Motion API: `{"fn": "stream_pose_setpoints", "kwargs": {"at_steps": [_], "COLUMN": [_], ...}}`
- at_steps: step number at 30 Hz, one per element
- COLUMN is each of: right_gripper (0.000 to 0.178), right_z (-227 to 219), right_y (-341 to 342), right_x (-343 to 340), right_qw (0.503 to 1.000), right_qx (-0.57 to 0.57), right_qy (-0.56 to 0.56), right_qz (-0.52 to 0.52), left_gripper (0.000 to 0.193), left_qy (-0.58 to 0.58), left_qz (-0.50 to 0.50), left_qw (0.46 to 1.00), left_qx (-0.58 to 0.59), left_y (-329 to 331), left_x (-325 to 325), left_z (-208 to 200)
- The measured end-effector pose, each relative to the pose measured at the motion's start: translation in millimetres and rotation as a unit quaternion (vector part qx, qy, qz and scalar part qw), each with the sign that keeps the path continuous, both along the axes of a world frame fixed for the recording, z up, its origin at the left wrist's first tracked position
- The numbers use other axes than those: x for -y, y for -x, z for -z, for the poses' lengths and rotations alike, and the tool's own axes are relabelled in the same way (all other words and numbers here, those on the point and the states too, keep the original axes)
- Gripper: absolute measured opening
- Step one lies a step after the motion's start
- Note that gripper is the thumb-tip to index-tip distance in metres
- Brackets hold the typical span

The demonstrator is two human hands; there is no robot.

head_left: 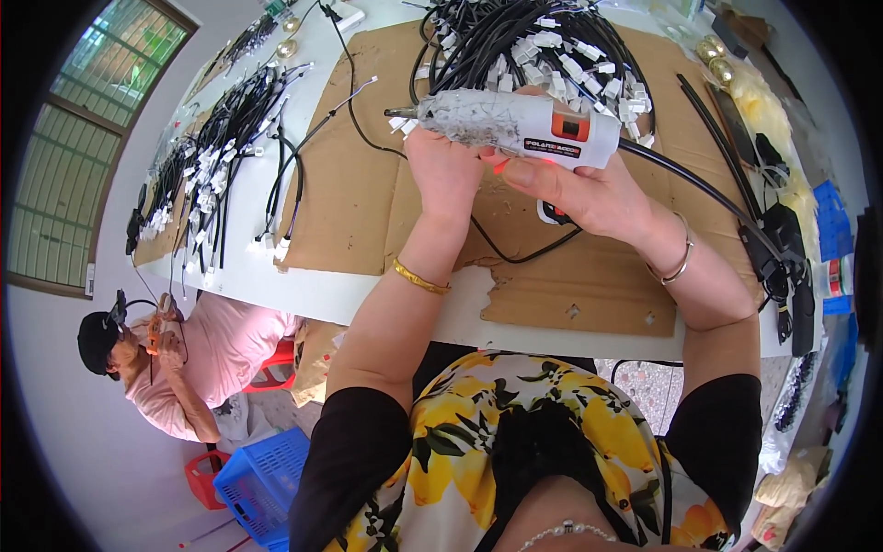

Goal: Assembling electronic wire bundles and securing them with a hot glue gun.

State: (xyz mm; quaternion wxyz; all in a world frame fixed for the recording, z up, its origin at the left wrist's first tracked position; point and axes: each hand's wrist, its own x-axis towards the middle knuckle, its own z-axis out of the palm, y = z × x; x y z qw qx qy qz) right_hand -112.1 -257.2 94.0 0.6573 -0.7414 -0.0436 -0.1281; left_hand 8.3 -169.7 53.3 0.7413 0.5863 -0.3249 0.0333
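A white hot glue gun (543, 129), its front crusted with grey residue, lies level across both hands, with its metal nozzle to the left. My right hand (593, 198) is closed round it from the right, thumb along its underside near an orange trigger. My left hand (444, 170) is closed just under the gun's front part. Its fingers are mostly hidden by the gun, so what they hold cannot be made out. White connector ends (402, 123) show beside the nozzle. A thin black cable (524, 259) runs behind my left hand and curves across the cardboard.
Brown cardboard (359, 202) covers much of the white table (322, 290). A large heap of black cables (497, 46) with white connectors lies at the far side; more bundles (207, 156) lie left. Power adapters (786, 248) sit right. A person in pink (216, 359) works at lower left near a blue crate (267, 483).
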Motion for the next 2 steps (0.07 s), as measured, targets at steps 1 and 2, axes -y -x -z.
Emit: {"fn": "stream_pose_setpoints", "kwargs": {"at_steps": [1,2], "right_gripper": [0.055,0.057], "right_z": [0.5,1.0], "right_y": [-1.1,-1.8], "right_x": [-0.3,0.1], "right_qw": [1.0,1.0], "right_qx": [-0.003,-0.006], "right_qy": [-0.002,-0.003], "right_qz": [0.001,0.003], "left_gripper": [0.017,0.017], "left_qy": [0.022,0.007], "left_qz": [0.02,0.02], "left_qw": [0.999,1.0], "left_qx": [-0.032,-0.009], "left_y": [1.2,-1.0], "left_x": [-0.4,-0.9], "left_z": [-0.9,1.4]}}
